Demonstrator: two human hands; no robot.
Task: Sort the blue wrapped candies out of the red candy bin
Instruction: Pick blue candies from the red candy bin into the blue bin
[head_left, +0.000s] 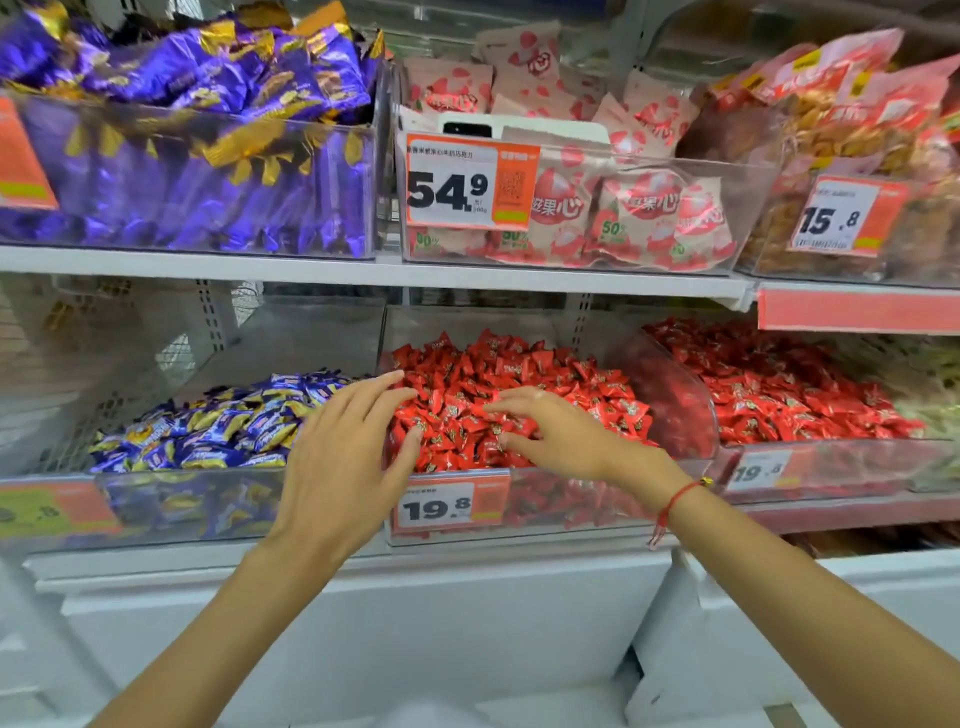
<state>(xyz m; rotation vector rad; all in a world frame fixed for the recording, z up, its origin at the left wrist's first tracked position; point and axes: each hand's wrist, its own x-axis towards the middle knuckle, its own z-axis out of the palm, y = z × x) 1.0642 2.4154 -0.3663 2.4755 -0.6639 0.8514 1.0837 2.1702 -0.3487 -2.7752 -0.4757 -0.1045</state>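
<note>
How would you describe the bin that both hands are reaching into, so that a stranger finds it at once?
Look at the lower shelf, under the bin with the 54.9 price tag. The red candy bin is the middle clear one there, with the left hand and right hand spread over it. Its left neighbour holds blue candies, and it alone carries a sharp 19.8 tag.

Clear red candy bin (550, 506) heaped with red wrapped candies (519, 379), blue wrapped candies (218, 421) piled in the adjoining left bin

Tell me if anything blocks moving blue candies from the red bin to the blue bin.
Only the clear divider wall between red bin and blue bin; both are open on top. No blue candy shows among the red candies.
</note>
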